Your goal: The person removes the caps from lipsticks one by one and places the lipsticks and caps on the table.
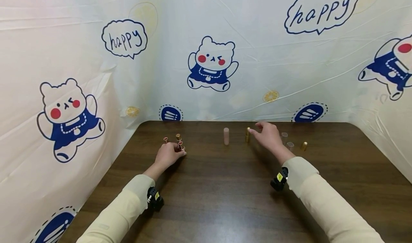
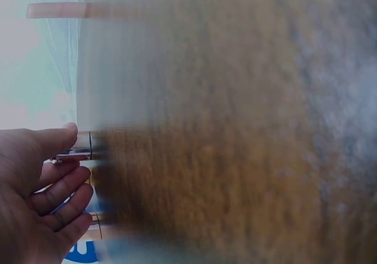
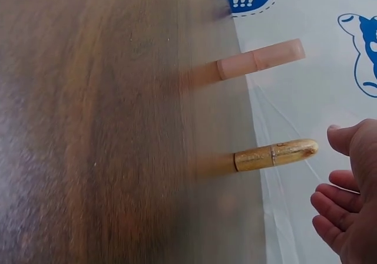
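Observation:
At the left of the table, my left hand [image 1: 168, 155] pinches a small lipstick tube [image 1: 181, 146] between thumb and fingers. Close by stand a gold lipstick tube [image 1: 178, 137] and another reddish one [image 1: 165, 140], partly behind the hand. In the left wrist view, the fingers [image 2: 62, 199] hide much of the held tube. My right hand [image 1: 268, 135] is beside an upright gold lipstick [image 1: 247, 135], its fingers loosely bent and holding nothing. A gap shows between the right thumb and the gold lipstick [image 3: 277, 155] in the right wrist view.
A pink lipstick [image 1: 226, 136] stands upright near the back middle. Right of my right hand are two clear caps, one [image 1: 284, 135] behind the other [image 1: 290, 145], and a small gold cap [image 1: 304, 145]. A printed curtain [image 1: 206, 103] closes off the brown table's [image 1: 212, 186] back edge.

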`<state>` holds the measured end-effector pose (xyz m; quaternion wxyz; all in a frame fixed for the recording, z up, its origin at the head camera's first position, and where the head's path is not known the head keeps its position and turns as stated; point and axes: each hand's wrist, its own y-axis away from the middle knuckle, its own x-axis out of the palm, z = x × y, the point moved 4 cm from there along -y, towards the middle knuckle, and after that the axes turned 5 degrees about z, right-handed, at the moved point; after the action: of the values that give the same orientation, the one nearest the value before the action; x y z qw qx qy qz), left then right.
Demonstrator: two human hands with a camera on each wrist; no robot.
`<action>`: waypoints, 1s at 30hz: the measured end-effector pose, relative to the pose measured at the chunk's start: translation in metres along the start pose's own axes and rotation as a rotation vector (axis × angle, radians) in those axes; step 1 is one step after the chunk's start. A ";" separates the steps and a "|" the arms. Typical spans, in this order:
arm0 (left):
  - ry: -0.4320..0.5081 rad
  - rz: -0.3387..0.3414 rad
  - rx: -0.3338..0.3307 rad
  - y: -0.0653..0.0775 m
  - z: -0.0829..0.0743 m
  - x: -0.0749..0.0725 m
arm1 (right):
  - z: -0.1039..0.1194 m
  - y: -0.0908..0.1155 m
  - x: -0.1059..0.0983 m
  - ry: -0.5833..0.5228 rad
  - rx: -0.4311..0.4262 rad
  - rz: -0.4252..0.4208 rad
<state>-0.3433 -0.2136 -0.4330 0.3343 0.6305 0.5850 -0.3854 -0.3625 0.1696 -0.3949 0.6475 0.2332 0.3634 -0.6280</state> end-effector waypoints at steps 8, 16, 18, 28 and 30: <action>0.013 0.005 0.000 0.002 0.000 0.000 | 0.000 -0.006 0.010 -0.003 0.029 0.042; 0.005 0.004 -0.006 0.002 -0.002 -0.002 | 0.001 -0.010 0.017 -0.031 0.019 0.065; 0.002 0.005 -0.007 0.002 -0.002 -0.002 | 0.002 -0.012 0.020 -0.040 0.018 0.071; -0.010 0.008 -0.002 0.002 -0.002 -0.002 | 0.004 -0.015 0.024 0.012 0.017 0.051; -0.015 0.010 -0.005 0.002 -0.002 -0.002 | 0.004 -0.015 0.025 0.022 0.015 0.051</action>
<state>-0.3409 -0.2132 -0.4306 0.3424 0.6296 0.5803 -0.3869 -0.3782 0.1489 -0.4090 0.6575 0.2544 0.3595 -0.6113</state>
